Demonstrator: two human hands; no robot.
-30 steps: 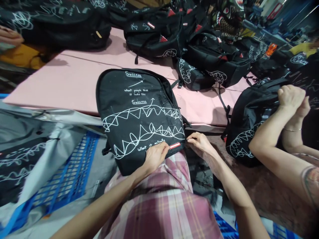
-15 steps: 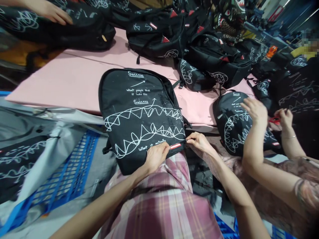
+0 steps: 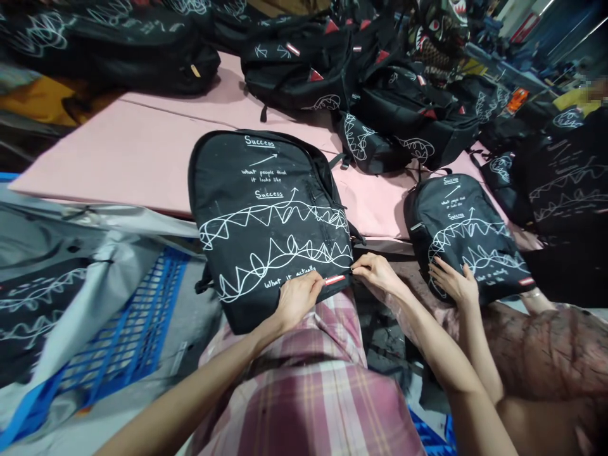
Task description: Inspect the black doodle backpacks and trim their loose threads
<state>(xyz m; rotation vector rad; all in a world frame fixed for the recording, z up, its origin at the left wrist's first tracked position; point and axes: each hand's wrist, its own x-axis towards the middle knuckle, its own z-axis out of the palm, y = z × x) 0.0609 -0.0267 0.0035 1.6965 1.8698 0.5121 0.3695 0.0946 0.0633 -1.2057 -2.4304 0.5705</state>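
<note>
Head view: a black backpack (image 3: 247,234) with white "Success" lettering and looping scribbles is tilted, its upper part over the near edge of the pink bench (image 3: 142,145) and its lower end over the person's plaid clothing (image 3: 327,392). At the backpack's lower edge, the left hand (image 3: 298,297) is clamped on the fabric, thumb and finger meeting beside a red-and-white tag (image 3: 335,280). The right hand (image 3: 375,271) has its fingertips pinched together at the backpack's lower right corner; whatever they grip is too small to tell. Right of the backpack, a co-worker's hand (image 3: 456,282) lies on a smaller-looking matching bag (image 3: 489,244). Beyond the backpack sit more dark bags (image 3: 294,79); left of it and lower is a blue crate (image 3: 123,323).
</note>
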